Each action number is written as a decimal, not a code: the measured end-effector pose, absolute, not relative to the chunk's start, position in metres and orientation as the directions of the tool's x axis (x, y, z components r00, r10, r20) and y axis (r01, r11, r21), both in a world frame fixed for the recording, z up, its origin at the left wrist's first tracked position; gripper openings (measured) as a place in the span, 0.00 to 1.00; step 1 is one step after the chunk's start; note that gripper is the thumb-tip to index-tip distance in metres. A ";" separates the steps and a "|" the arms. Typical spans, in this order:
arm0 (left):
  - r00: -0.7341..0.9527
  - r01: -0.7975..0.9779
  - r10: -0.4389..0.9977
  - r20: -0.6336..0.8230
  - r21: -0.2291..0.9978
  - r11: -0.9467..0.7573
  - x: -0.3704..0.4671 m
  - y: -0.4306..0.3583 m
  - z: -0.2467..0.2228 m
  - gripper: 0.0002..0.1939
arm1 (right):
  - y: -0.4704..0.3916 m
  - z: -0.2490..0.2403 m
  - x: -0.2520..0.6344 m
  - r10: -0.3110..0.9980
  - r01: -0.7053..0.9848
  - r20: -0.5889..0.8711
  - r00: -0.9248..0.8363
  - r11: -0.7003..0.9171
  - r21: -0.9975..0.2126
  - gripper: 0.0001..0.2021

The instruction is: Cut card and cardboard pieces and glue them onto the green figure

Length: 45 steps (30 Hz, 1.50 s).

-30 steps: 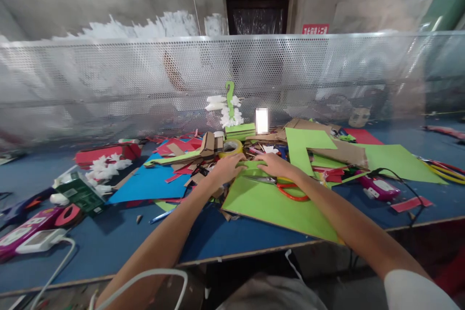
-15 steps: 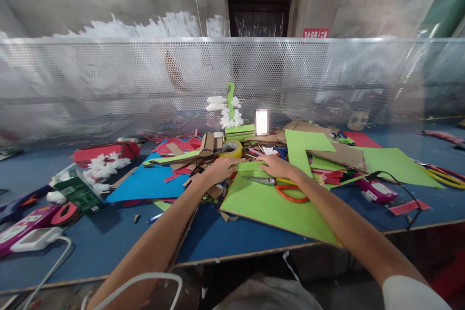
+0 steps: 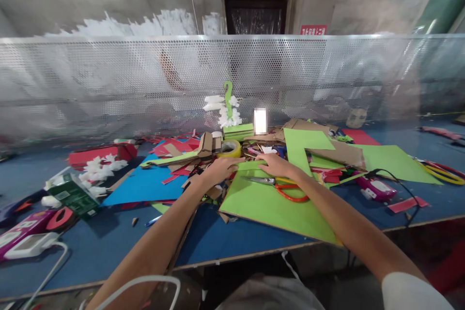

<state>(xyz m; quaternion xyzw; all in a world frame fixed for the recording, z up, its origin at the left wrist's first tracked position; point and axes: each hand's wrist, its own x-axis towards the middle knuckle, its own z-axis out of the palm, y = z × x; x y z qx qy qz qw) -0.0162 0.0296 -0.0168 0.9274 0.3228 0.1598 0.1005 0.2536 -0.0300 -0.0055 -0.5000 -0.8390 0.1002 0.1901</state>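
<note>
A narrow light-green strip (image 3: 250,166) stretches between my two hands over the middle of the table. My left hand (image 3: 222,168) has its fingers closed on the strip's left end, and my right hand (image 3: 273,163) pinches the other end. Below them lies a large green sheet (image 3: 269,210) with a brown cardboard edge. Scissors (image 3: 267,180) with red and yellow handles rest on that sheet, partly under my right forearm. Just beyond my left hand sits a yellow tape roll (image 3: 230,148). The fingertips are only partly visible.
Left are a blue sheet (image 3: 141,184), a green box (image 3: 74,196), white flower-like pieces (image 3: 103,169) and a red box (image 3: 101,154). A green hook-shaped piece (image 3: 228,97) stands at the back. Right are a purple device (image 3: 376,188) and more scissors (image 3: 441,172). A perforated metal screen (image 3: 308,72) borders the table.
The camera view has shifted slightly. Both hands keep nearly the same hold on the green strip, and the scissors and sheets lie where they were.
</note>
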 end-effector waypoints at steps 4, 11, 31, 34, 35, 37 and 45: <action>0.752 0.557 0.618 0.228 0.279 -0.782 -0.016 0.031 -0.019 0.25 | -0.029 -0.006 0.255 0.876 0.792 0.217 -0.431 0.482 -0.374 0.15; 0.785 0.505 0.560 0.267 0.249 -0.826 -0.017 0.032 -0.021 0.27 | -0.028 -0.005 0.257 0.884 0.801 0.213 -0.415 0.467 -0.376 0.12; 0.857 0.423 0.436 0.276 0.109 -0.900 -0.018 0.026 -0.018 0.35 | -0.024 -0.010 0.264 0.834 0.752 0.272 -0.480 0.551 -0.361 0.21; 0.864 0.411 0.422 0.276 0.099 -0.906 -0.018 0.027 -0.019 0.35 | -0.026 -0.010 0.259 0.822 0.745 0.266 -0.504 0.569 -0.348 0.21; 0.863 0.414 0.423 0.276 0.095 -0.905 -0.019 0.027 -0.020 0.35 | -0.027 -0.009 0.257 0.820 0.749 0.260 -0.510 0.572 -0.335 0.20; 0.863 0.417 0.424 0.275 0.089 -0.905 -0.019 0.027 -0.020 0.34 | -0.027 -0.008 0.254 0.817 0.760 0.256 -0.516 0.575 -0.304 0.20; 0.859 0.436 0.441 0.260 0.082 -0.896 -0.019 0.028 -0.020 0.38 | -0.027 -0.004 0.255 0.803 0.788 0.234 -0.549 0.590 -0.177 0.21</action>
